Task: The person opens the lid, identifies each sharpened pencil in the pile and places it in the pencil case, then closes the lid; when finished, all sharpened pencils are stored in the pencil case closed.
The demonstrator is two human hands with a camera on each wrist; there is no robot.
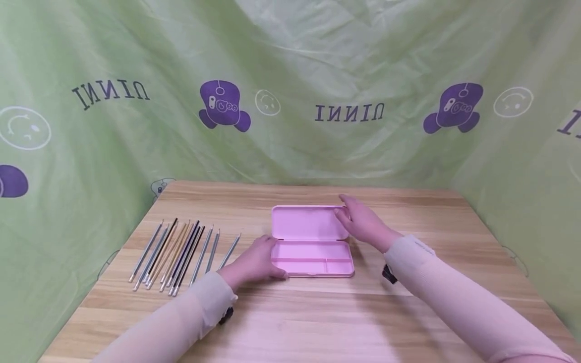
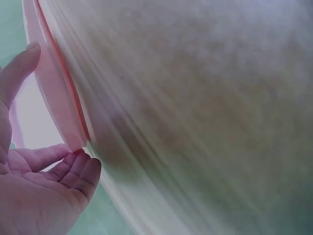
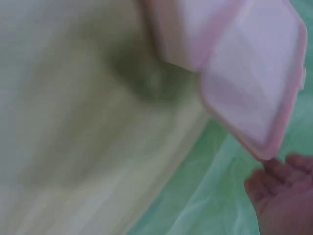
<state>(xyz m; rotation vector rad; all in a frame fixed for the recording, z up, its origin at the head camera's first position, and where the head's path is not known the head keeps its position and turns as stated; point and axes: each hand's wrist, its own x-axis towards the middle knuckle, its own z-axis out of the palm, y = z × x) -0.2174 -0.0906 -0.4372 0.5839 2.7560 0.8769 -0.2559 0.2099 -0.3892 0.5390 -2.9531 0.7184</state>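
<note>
A pink pencil case lies unfolded on the wooden table, its lid tipped back behind the tray. The tray has a long rear section and two smaller front compartments. My left hand holds the case by its left end, thumb at the front edge and fingers round the corner. In the left wrist view the fingertips touch the corner of the pink case. At the lid's right edge my right hand has its fingers loosely extended; in the right wrist view the fingertips meet the lid corner.
Several pencils, grey, black, dark blue and wood-coloured, lie roughly side by side left of the case. A green curtain with purple prints hangs round the back and sides of the table.
</note>
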